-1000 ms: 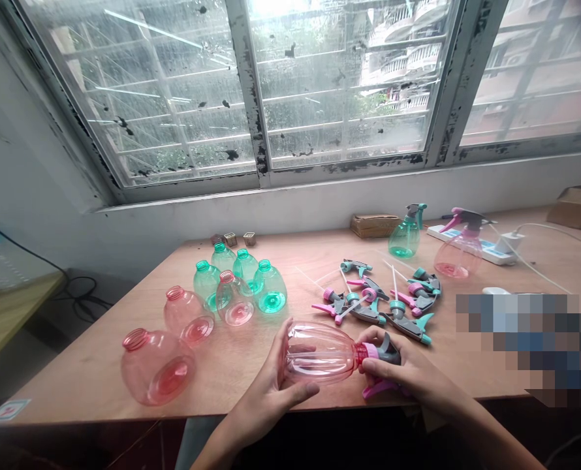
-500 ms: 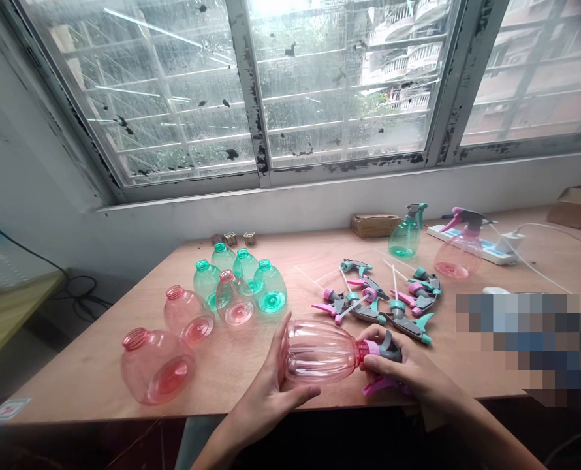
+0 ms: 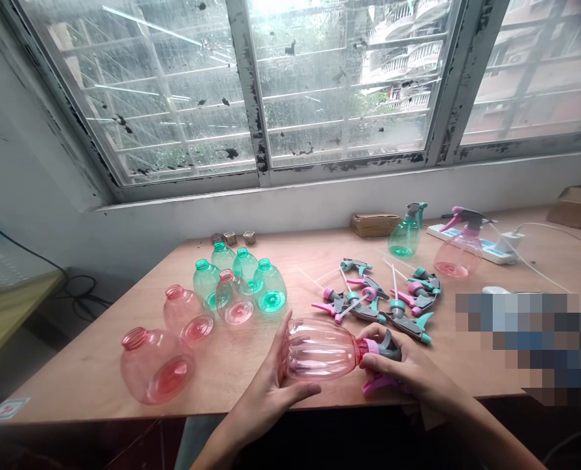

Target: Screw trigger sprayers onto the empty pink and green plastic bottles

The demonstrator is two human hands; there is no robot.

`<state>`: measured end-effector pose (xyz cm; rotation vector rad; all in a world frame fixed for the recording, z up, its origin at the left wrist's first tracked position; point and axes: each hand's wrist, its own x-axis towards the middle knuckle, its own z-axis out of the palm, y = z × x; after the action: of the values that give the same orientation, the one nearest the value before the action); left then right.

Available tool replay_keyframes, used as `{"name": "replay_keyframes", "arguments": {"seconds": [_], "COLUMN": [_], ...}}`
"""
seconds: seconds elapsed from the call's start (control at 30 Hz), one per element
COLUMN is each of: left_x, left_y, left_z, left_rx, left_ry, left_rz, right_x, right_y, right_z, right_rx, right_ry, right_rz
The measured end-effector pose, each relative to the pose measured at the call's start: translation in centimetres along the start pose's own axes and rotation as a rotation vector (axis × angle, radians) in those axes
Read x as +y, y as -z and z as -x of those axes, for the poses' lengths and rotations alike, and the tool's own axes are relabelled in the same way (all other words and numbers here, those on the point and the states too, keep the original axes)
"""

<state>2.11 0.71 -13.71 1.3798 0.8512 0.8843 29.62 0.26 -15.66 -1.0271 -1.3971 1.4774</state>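
A clear pink bottle (image 3: 320,349) lies sideways just above the wooden table's (image 3: 251,365) near edge. My left hand (image 3: 271,385) wraps round its base, thumb under and fingers behind. My right hand (image 3: 408,372) is closed on the grey and pink trigger sprayer (image 3: 386,356) fitted at the bottle's neck. A heap of several loose trigger sprayers (image 3: 383,297) lies just beyond my right hand.
Several empty teal and pink bottles (image 3: 232,287) stand to the left, with a large pink bottle (image 3: 156,365) nearest the edge. A finished teal spray bottle (image 3: 405,232) and a pink spray bottle (image 3: 459,245) stand at the back right, by a power strip (image 3: 491,251) and a cardboard box (image 3: 577,205).
The pink bottle has risen slightly and my left hand's fingers have shifted on its base. My right hand stays on the sprayer.
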Motion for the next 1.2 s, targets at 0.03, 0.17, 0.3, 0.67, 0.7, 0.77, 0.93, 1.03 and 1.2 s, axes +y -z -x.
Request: {"name": "replay_keyframes", "arguments": {"seconds": [0.03, 0.17, 0.3, 0.67, 0.7, 0.77, 0.93, 1.03, 1.2], "left_x": [0.0, 0.1, 0.0, 0.0, 0.1, 0.1, 0.1, 0.3, 1.0], "left_y": [0.0, 0.1, 0.1, 0.2, 0.1, 0.1, 0.2, 0.0, -0.5], "left_z": [0.0, -0.1, -0.1, 0.2, 0.2, 0.2, 0.2, 0.1, 0.1], "left_rx": [0.0, -0.001, 0.002, 0.02, 0.021, 0.022, 0.021, 0.019, 0.011], "left_ry": [0.002, -0.003, 0.014, 0.027, 0.026, 0.025, 0.035, 0.027, -0.038], "left_rz": [-0.004, -0.013, -0.022, -0.033, -0.026, -0.022, -0.035, -0.02, -0.006], "right_x": [0.0, 0.1, 0.2, 0.4, 0.4, 0.4, 0.1, 0.1, 0.0], "right_y": [0.0, 0.0, 0.0, 0.0, 0.0, 0.0, -0.2, -0.3, -0.3], "right_z": [0.0, 0.1, 0.0, -0.1, -0.1, -0.1, 0.0, 0.0, 0.0], "right_rx": [-0.002, -0.009, -0.008, -0.003, 0.004, 0.009, 0.02, 0.022, 0.025], "right_ry": [-0.004, -0.007, 0.023, 0.001, 0.003, 0.004, -0.021, -0.035, -0.023], "right_rz": [-0.006, -0.005, 0.037, -0.005, -0.003, -0.01, -0.066, -0.099, -0.079]}}
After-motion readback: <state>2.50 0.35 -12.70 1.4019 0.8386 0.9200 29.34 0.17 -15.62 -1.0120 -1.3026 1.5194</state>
